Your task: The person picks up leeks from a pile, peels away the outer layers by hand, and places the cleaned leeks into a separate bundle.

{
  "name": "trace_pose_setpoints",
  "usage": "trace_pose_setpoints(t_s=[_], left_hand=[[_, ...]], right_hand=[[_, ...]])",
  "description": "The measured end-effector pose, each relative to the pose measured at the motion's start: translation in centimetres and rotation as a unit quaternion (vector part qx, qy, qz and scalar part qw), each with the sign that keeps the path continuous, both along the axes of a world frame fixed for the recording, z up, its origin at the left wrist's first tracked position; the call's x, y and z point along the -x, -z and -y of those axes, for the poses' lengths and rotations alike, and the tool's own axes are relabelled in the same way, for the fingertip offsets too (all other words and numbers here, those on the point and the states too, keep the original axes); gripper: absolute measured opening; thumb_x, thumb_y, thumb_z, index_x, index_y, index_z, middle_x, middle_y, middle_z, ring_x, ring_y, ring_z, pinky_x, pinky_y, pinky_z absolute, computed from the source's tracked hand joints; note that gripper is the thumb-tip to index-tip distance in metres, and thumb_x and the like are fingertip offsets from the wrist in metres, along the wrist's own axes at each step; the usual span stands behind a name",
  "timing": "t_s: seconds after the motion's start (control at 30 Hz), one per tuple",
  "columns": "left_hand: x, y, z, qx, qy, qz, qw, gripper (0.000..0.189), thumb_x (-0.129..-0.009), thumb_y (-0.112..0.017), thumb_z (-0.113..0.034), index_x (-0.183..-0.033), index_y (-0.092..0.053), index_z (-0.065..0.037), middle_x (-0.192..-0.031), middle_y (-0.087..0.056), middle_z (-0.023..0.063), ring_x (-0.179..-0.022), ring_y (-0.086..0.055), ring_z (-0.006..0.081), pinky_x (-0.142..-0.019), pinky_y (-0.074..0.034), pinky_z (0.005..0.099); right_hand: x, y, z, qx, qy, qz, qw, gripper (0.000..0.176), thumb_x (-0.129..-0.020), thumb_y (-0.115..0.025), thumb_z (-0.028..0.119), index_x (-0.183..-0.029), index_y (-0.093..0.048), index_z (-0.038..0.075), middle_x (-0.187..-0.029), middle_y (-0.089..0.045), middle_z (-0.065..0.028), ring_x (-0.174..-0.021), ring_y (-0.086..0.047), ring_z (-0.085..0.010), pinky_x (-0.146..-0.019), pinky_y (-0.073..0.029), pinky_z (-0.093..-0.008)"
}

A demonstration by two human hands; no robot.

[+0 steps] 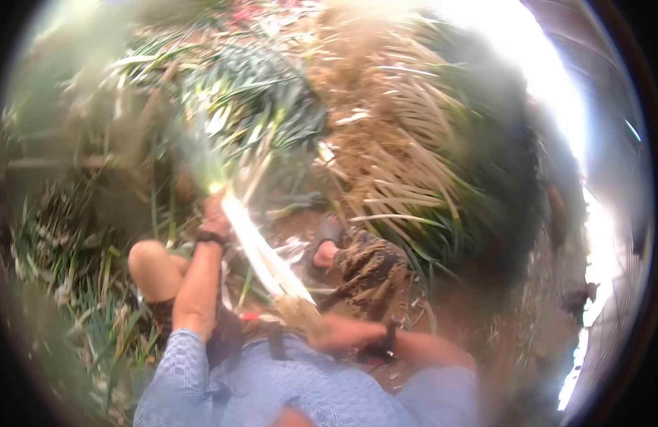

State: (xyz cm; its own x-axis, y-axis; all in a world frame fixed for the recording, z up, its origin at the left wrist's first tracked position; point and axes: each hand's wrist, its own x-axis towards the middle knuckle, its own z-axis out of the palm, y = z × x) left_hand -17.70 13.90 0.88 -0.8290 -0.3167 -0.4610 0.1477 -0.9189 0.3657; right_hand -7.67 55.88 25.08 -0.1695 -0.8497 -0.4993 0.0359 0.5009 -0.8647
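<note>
A bunch of long green onions lies slantwise across my lap, white stalks toward me and green leaves pointing away. My left hand is closed around it where the white turns to green. At the near end, my right hand is closed at the brownish roots. Blur hides the exact placing of its fingers. Beyond my left hand, a heap of green leaves lies close to the tops of the bunch.
A long row of green onions with pale stalks and brown roots lies to the right. Loose leaves cover the ground on the left. My sandalled foot and patterned trouser leg are just ahead. Smears blur parts of the view.
</note>
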Motion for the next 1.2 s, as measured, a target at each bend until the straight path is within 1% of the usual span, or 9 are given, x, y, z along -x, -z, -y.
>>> trace_pose_setpoints(t_s=[0.03,0.2,0.33,0.4,0.63,0.73,0.87,1.03,1.2], left_hand=[[0.5,-0.6,1.6,0.003,-0.021,0.039,0.999,0.015,-0.092,-0.064,-0.021,-0.097,-0.063,-0.007,-0.073,-0.065,0.0092,-0.061,-0.065,0.0236,-0.057,-0.056,0.0370],[1.7,-12.5,1.0,0.236,0.006,0.074,0.969,0.015,-0.093,-0.065,-0.017,-0.095,-0.062,-0.002,-0.074,-0.063,0.0102,-0.055,-0.061,0.0208,-0.048,-0.054,0.0342],[1.8,-23.4,-8.8,0.302,0.107,-0.051,0.946,0.027,-0.094,-0.067,-0.027,-0.106,-0.061,-0.004,-0.082,-0.065,0.0073,-0.057,-0.062,0.0157,-0.047,-0.055,0.0277],[3.2,-27.4,-13.1,0.281,0.177,-0.124,0.935,0.031,-0.093,-0.069,-0.026,-0.114,-0.060,-0.005,-0.084,-0.065,0.0047,-0.063,-0.065,0.0138,-0.051,-0.056,0.0253],[10.7,-37.8,-19.3,0.501,0.299,-0.310,0.750,0.069,-0.097,-0.066,-0.031,-0.150,-0.031,-0.005,-0.135,-0.057,0.0150,-0.121,-0.056,0.0210,-0.100,-0.049,0.0372],[13.8,-32.1,-15.9,0.568,0.339,-0.203,0.721,0.066,-0.099,-0.062,-0.034,-0.151,-0.032,-0.006,-0.136,-0.057,0.0142,-0.122,-0.055,0.0207,-0.100,-0.048,0.0369],[12.1,-18.7,-9.3,0.547,0.495,-0.035,0.675,0.045,-0.103,-0.053,-0.036,-0.130,-0.055,-0.001,-0.117,-0.069,0.0130,-0.106,-0.067,0.0212,-0.088,-0.055,0.0353],[7.0,-4.8,-1.3,0.522,0.476,0.153,0.691,0.031,-0.099,-0.060,-0.030,-0.112,-0.062,-0.001,-0.097,-0.070,0.0089,-0.086,-0.068,0.0170,-0.068,-0.055,0.0325],[2.4,2.8,3.3,0.563,0.362,0.308,0.677,0.023,-0.091,-0.062,-0.020,-0.099,-0.068,0.001,-0.086,-0.070,0.0083,-0.071,-0.064,0.0158,-0.063,-0.053,0.0341]], right_hand=[[-0.5,-0.9,-1.8,0.036,-0.074,-0.081,0.993,0.044,-0.090,-0.063,0.018,-0.127,-0.055,-0.004,-0.115,-0.066,-0.0142,-0.105,-0.062,-0.0189,-0.087,-0.052,-0.0300],[4.7,-2.8,-2.6,-0.005,0.313,-0.059,0.948,0.067,-0.088,-0.075,0.034,-0.139,-0.048,-0.001,-0.135,-0.057,-0.0200,-0.124,-0.056,-0.0289,-0.105,-0.045,-0.0399],[7.7,1.2,7.0,0.087,0.277,-0.260,0.921,0.087,-0.081,-0.084,0.027,-0.148,-0.035,0.003,-0.132,-0.058,-0.0146,-0.121,-0.057,-0.0243,-0.102,-0.047,-0.0387],[8.1,-0.9,10.4,0.192,0.268,0.008,0.944,0.066,-0.082,-0.082,0.020,-0.136,-0.049,0.002,-0.120,-0.063,-0.0124,-0.112,-0.063,-0.0228,-0.094,-0.053,-0.0386],[16.0,-5.3,6.1,0.298,0.515,-0.030,0.803,0.014,-0.092,-0.067,0.012,-0.101,-0.064,0.002,-0.083,-0.068,-0.0061,-0.078,-0.066,-0.0144,-0.071,-0.055,-0.0300],[28.3,-4.0,0.8,0.274,0.541,-0.302,0.735,0.021,-0.095,-0.060,0.023,-0.093,-0.065,0.003,-0.083,-0.065,-0.0061,-0.070,-0.061,-0.0156,-0.066,-0.051,-0.0310],[48.8,4.1,-7.0,0.265,0.704,-0.299,0.587,0.033,-0.096,-0.063,0.036,-0.101,-0.068,0.005,-0.088,-0.066,-0.0063,-0.080,-0.062,-0.0160,-0.074,-0.050,-0.0342],[58.0,18.2,-17.4,-0.002,0.583,-0.309,0.751,0.040,-0.093,-0.066,0.048,-0.104,-0.068,0.010,-0.101,-0.068,-0.0044,-0.093,-0.062,-0.0198,-0.075,-0.051,-0.0404],[52.1,29.0,-10.5,0.004,0.548,-0.122,0.827,0.002,-0.093,-0.061,0.010,-0.093,-0.059,0.009,-0.074,-0.059,-0.0039,-0.061,-0.059,-0.0143,-0.053,-0.052,-0.0317]])
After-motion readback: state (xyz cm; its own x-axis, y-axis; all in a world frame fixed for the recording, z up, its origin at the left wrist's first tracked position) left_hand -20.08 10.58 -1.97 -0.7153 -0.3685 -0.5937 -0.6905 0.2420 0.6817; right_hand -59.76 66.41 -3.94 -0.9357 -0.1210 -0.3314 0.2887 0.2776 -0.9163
